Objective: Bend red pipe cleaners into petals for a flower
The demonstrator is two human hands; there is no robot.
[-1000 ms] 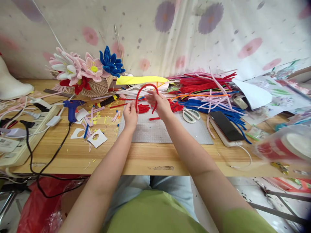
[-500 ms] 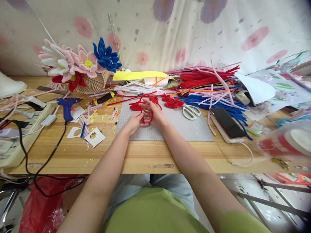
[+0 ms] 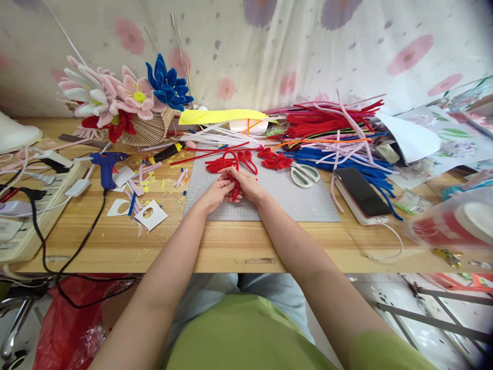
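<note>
- The red pipe cleaner [image 3: 233,177] is fuzzy and bright red, bent into a narrow loop that stands roughly upright over the grey cutting mat [image 3: 300,203], near the mat's far-left part.
- Left hand [image 3: 216,192] and right hand [image 3: 246,186] sit right next to each other on the mat with the loop between them. Both have their fingers curled in and pinched on the lower end of the loop, so the rounded top pokes out on the far side of the fingertips.
- Just beyond the hands are more bent red pieces [image 3: 274,159], touching the mat's far edge.
- White-handled scissors [image 3: 304,174] lie to the right of the hands, and a phone [image 3: 362,192] further right.
- Far right there's a big heap of pipe cleaners [image 3: 331,136] in red, blue and pink.
- Over on the left: a blue glue gun [image 3: 106,165], paper scraps, and finished fuzzy flowers [image 3: 127,97] at the far-left side of the wooden table [image 3: 231,246].
</note>
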